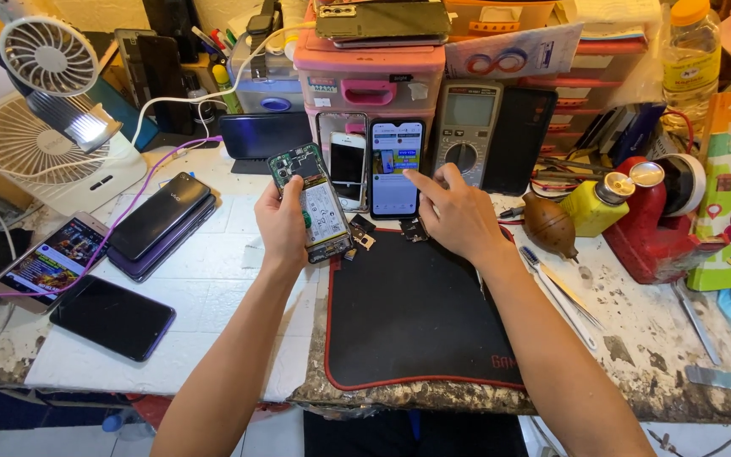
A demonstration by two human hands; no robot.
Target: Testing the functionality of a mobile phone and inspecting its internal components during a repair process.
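Workbench [239,338] seen from above, with a black mat [408,313] edged in red at its centre. Behind the mat stands a pink drawer unit [365,72]; its drawers are closed and their contents hidden, while two handsets lie stacked on its top. To the right, a clear plastic bottle [691,55] with a yellow cap holds a pale liquid, and a small yellow bottle [590,207] with a metal cap stands just beside a red tool [657,233].

The left hand [283,224] holds an opened phone [319,203] above the mat's far left corner, back cover off, circuit board and battery exposed. The fingers are curled around its long edges, thumb on one side and fingertips on the other. Judged from its build, the phone is light and stiff but fragile: the bare board and battery should not be pressed, so the frame edges are the sound place to grip.

The right hand [458,211] holds nothing; its index finger is extended onto the lit screen of a propped phone [397,167], the other fingers loosely bent. Small loose parts [364,233] lie on the mat's far edge, between the hands.
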